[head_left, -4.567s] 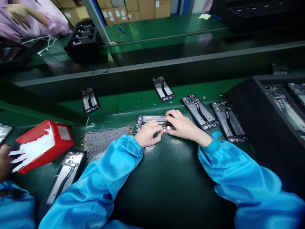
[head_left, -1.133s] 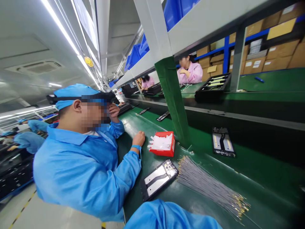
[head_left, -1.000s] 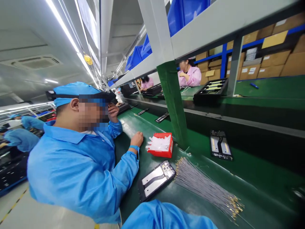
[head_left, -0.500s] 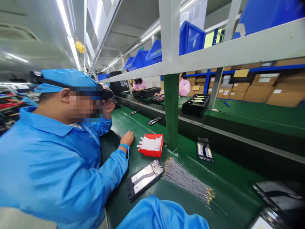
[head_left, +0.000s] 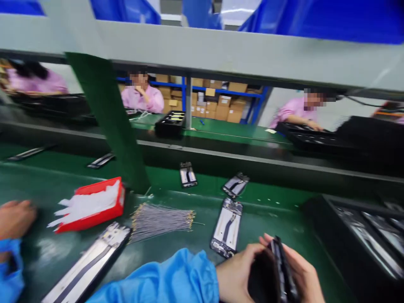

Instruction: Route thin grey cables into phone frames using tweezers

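Both hands, the left hand (head_left: 235,277) and right hand (head_left: 301,275), hold a thin black phone frame (head_left: 282,269) on its edge at 5 o'clock, fingers wrapped around it. Toward 12 lies another open phone frame (head_left: 227,227) on the green desk (head_left: 271,219). At 9 o'clock lie a bundle of thin grey wires (head_left: 160,219) and a red box of white strips (head_left: 91,206). No writing can be read.

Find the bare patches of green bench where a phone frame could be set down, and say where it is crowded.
Bare mat lies between the flat phone frame and the black tray, and left of the red box behind the co-worker's hand. It is crowded from the red box through the wire bundle to the near-left frame.
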`<state>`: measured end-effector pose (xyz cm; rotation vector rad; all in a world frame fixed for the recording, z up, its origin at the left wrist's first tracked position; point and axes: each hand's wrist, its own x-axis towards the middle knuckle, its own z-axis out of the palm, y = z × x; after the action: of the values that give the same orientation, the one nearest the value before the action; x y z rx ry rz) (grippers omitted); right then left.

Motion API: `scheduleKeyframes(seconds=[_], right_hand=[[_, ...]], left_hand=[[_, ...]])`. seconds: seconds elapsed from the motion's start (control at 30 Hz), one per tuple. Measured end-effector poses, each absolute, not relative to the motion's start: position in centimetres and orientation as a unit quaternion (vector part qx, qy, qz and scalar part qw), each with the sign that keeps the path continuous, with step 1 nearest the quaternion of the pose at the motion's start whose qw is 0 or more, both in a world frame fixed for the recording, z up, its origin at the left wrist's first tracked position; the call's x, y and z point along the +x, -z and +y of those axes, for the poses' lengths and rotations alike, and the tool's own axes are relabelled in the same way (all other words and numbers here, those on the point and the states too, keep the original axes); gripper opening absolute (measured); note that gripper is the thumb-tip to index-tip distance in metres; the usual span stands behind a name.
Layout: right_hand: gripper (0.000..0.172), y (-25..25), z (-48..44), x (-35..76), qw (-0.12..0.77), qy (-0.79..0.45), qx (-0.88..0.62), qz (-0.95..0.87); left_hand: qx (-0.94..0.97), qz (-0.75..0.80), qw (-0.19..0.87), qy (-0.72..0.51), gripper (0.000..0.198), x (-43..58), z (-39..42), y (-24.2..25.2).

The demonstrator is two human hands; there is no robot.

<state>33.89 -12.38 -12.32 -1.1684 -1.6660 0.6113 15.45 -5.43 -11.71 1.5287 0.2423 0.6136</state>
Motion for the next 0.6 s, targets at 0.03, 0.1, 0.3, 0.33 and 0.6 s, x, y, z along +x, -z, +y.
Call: scheduleKeyframes(seconds=[0.03,0.1,0.3,0.33,0.6], right_hand=[[0.071,12.3,-12.7,33.5,0.497,-0.257,-0.474,-0.68],[0.058,11.9,-13.1,32.5,0.494,-0.243,-0.482,-0.682],[0.082,7.2,-12.9,30.3,0.43,-0.11,-0.454,-0.773],[0.082,5.8,-12.4,30.5,0.419,-0.104,-0.456,-0.778],[0.061,-6.2,-6.0,41.1,0.247,0.075,-0.778,-0.573]], left_hand=[[0.685,0.102,0.662,-0.287,0.101,16.4,-6.0,12.1],[0.694,0.086,0.646,-0.307,0.106,17.1,-6.7,12.8],[0.756,0.12,0.571,-0.297,0.103,15.7,-6.9,13.5],[0.789,0.153,0.523,-0.285,0.106,15.5,-6.8,13.6],[0.927,0.311,0.049,-0.203,0.043,14.2,-4.5,15.0]])
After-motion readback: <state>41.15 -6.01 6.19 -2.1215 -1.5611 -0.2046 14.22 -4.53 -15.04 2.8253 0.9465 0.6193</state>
